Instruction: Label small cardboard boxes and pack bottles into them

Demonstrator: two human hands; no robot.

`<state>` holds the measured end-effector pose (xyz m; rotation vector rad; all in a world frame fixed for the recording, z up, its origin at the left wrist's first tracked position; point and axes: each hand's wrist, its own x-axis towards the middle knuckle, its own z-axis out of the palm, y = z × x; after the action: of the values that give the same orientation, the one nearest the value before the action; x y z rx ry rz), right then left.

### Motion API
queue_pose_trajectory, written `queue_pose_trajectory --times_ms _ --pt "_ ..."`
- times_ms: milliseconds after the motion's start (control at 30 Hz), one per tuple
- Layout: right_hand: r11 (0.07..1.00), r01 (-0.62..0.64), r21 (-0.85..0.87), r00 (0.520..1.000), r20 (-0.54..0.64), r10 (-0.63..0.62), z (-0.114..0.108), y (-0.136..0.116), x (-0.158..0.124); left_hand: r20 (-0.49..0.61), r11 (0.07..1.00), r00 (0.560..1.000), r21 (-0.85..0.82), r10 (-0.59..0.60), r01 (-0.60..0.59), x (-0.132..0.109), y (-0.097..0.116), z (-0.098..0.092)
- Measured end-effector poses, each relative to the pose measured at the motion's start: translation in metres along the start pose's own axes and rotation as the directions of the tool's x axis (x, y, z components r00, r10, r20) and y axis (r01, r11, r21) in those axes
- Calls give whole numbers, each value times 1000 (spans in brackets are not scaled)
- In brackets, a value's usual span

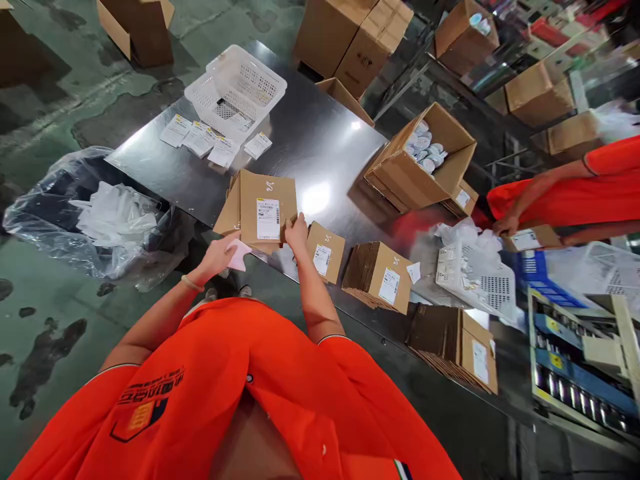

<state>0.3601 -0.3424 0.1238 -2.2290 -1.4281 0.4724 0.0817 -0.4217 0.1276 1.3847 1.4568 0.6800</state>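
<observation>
My left hand (219, 258) pinches a small pale pink slip of paper (239, 255) just below the near edge of a brown cardboard carton (249, 200). The carton looks folded flat, lies on others like it, and bears a white printed label (269, 219) and a chalk-like mark. At its lower right corner, my right hand (297, 235) grips the cardboard edge, with some fingertips hidden. A smaller labelled carton (327, 252) lies right beside my right forearm. Further right along the steel table (320, 147) stand a stack of flat cartons (377, 275) and another stack (463, 343).
A white basket (265, 93) and several label packs (199, 139) lie at the table's far end. At left stands a lined bin (95, 240) of waste paper. An open box (425, 160) holds round items. A co-worker's hand (507, 225) touches a carton at right.
</observation>
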Motion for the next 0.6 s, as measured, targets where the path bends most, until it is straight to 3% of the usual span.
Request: queue_pose_trajectory --times_ms 100,200,300,367,400,433,467,500,533,567,600 --pt "987 -141 80 989 -40 144 -41 53 -9 67 974 996 -222 53 -37 -17 -1 11" --pt "955 -286 81 942 -160 295 -96 106 -22 46 936 997 -348 69 -49 -35 -7 11" --pt "913 -404 -52 883 -284 374 -123 125 -42 47 914 999 -406 14 6 -49 -9 10" --pt "969 -237 -77 950 -229 214 -109 107 -65 78 899 997 -436 -22 54 -57 -6 12" --pt "997 -68 -32 991 -121 64 -93 90 -79 98 885 995 -459 -32 74 -60 -4 13" --pt "989 110 94 990 73 -117 -72 72 -94 112 867 993 -490 -41 91 -61 -3 13" --pt "937 231 261 912 277 -302 -50 53 -109 108 841 993 -531 -51 102 -62 -3 13" --pt "872 266 411 777 444 -446 -28 35 -124 80 808 994 -580 -70 104 -60 -6 11" --pt "835 234 499 672 538 -509 -8 20 -137 34 767 994 -634 -101 100 -58 -10 7" --pt "820 175 545 613 592 -524 9 8 -148 -15 720 988 -686 -154 102 -54 -17 3" --pt "816 110 568 592 622 -512 21 -1 -156 -52 677 975 -728 -216 111 -49 -25 -1"
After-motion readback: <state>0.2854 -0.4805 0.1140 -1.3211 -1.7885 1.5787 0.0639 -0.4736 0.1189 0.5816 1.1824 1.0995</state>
